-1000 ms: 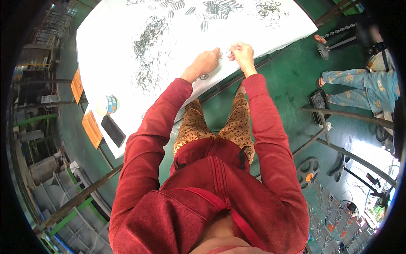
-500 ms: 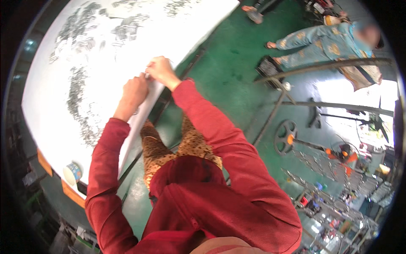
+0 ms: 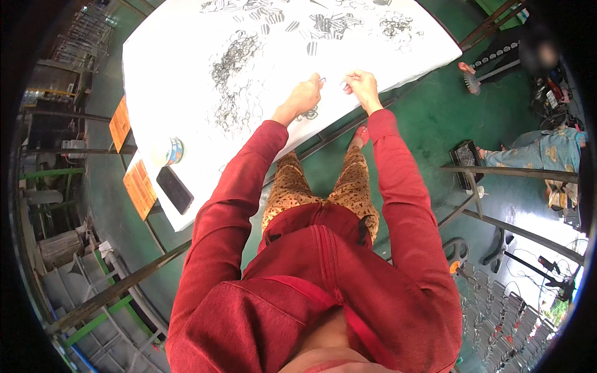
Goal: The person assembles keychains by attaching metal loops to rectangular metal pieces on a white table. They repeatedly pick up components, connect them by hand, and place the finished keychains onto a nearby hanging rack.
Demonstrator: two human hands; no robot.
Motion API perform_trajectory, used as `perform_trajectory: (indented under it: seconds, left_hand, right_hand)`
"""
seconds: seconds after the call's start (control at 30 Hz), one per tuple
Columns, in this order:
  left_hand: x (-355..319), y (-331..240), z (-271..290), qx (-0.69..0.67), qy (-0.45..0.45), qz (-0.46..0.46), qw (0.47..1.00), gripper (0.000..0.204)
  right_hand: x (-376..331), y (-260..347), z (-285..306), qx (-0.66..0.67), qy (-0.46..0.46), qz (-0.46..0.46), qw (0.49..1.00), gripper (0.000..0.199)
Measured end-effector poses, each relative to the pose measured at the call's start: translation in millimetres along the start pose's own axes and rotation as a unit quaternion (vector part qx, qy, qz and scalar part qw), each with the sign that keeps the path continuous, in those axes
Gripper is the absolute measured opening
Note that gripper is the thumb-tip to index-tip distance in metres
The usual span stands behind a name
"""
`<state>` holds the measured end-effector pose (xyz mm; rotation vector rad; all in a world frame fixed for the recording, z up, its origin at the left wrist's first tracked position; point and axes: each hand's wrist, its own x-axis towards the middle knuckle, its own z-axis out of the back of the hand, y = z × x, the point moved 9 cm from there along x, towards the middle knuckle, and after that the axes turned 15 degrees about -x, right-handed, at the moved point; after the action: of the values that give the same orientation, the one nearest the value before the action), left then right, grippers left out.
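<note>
Over the near edge of a white-covered table, my left hand is closed, thumb and forefinger pinching a tiny dark-edged piece too small to name. A short gap to its right, my right hand is also closed in a pinch, with a small pale and dark bit at its fingertips. Beside my left wrist lies a small cluster of black rings. A long loose heap of thin black rings spreads left of my hands. Farther back are black-and-white striped flat pieces.
Another ring pile lies at the far right of the table. A round tub and a black phone sit near the left corner. Wooden stools stand beside it. A person in patterned blue trousers is at the right.
My hands were together at the table edge and are now apart, each pinching something small. The view has swung, so the table and phone show more fully.
</note>
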<state>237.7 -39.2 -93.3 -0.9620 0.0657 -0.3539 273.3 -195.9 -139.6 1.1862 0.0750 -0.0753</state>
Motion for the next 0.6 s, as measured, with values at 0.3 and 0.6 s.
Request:
perform_trajectory:
  seconds: [0.3, 0.6]
  left_hand:
    - [1.5, -31.3, 16.5, -0.041, -0.052, 0.030, 0.997, 0.022]
    - [5.3, -13.4, -6.6, -0.007, 0.044, 0.010, 0.999, 0.017]
  right_hand:
    - [-17.8, 21.9, 19.9, -0.137, -0.093, 0.136, 0.977, 0.017]
    - [-15.2, 27.6, 14.2, -0.110, 0.020, 0.023, 0.993, 0.020]
